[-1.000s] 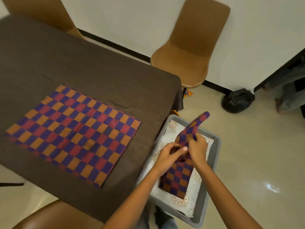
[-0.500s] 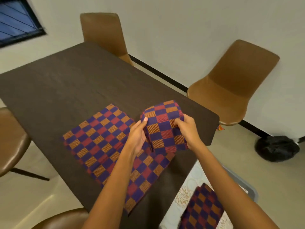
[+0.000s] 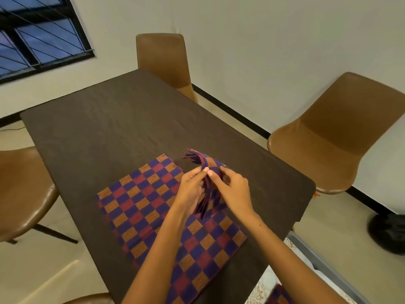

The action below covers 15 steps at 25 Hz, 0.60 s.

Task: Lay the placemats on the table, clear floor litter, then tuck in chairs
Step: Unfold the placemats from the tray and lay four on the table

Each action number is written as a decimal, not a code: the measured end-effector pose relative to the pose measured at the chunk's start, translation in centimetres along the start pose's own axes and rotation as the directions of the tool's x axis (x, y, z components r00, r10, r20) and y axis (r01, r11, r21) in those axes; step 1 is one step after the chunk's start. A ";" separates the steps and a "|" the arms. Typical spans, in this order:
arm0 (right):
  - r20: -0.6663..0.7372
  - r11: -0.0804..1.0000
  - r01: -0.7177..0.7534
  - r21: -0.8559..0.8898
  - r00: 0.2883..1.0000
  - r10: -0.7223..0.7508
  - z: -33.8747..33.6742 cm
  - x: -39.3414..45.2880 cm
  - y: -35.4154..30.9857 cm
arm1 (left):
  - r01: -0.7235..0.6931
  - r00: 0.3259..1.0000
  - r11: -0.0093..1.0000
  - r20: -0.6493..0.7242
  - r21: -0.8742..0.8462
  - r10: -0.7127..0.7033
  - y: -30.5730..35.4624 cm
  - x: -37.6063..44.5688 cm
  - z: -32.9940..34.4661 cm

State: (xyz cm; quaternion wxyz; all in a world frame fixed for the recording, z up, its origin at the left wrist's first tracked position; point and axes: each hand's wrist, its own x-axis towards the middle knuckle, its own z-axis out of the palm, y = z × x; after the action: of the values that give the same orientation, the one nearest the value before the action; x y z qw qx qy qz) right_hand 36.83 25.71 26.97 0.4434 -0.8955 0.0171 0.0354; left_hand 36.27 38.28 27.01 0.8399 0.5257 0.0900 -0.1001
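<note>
Both hands — left hand [image 3: 192,185] and right hand [image 3: 233,187] — pinch a folded placemat [image 3: 207,165] above the dark tabletop [image 3: 105,128]. Under them a spread placemat [image 3: 149,207] lies flat — brown chairs [image 3: 341,132] stand around.

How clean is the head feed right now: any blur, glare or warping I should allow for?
Head view: the folded placemat is smeared by motion where the left hand and right hand pinch it; the flat placemat and table are sharp. Wide-angle bending curves the table edges and leans the chairs outward. Lighting is soft and even, with no hard glare.
</note>
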 end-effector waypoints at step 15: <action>0.143 0.865 -0.216 0.454 0.975 0.169 -1.5 1.9 0.5 | 0.020 0.999 0.994 -0.038 0.112 -0.016 0.0 1.3 0.4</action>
State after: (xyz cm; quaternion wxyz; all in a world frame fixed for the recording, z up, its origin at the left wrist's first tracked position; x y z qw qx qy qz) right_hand 38.72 24.17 27.31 0.6400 -0.7535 0.0926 0.1183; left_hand 37.51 37.88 26.88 0.8064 0.5729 0.1045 -0.1028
